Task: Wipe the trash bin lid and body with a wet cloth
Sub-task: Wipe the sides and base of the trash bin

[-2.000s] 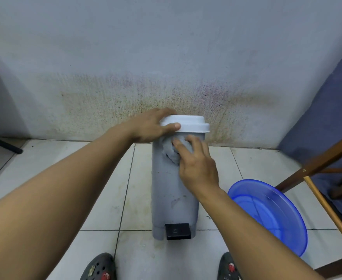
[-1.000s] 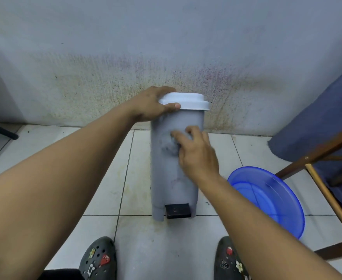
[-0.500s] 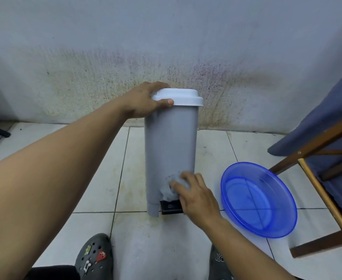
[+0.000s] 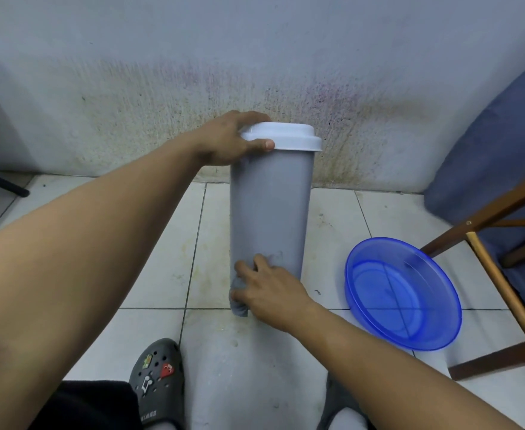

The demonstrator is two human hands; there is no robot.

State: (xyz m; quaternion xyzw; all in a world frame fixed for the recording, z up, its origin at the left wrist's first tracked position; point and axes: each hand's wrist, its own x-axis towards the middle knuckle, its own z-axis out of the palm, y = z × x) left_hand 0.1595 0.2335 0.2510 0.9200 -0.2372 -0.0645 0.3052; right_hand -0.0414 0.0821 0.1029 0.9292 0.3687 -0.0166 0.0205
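A tall grey trash bin (image 4: 270, 209) with a white lid (image 4: 286, 136) stands upright on the tiled floor against a stained wall. My left hand (image 4: 233, 141) grips the lid's left edge, thumb on the front rim. My right hand (image 4: 270, 290) presses a grey wet cloth (image 4: 239, 293) against the bin's lower left front, near the base. Most of the cloth is hidden under my fingers. The bin's black pedal is hidden behind my right hand.
A blue plastic basin (image 4: 402, 293) sits on the floor right of the bin. A wooden chair frame (image 4: 497, 274) with blue fabric stands at the far right. My dark clog (image 4: 157, 380) is below the bin. A black rod (image 4: 2, 183) lies at the far left.
My right hand slid the cloth from the bin's upper front down to its base, then left toward the lower left edge. My left hand stayed on the lid.
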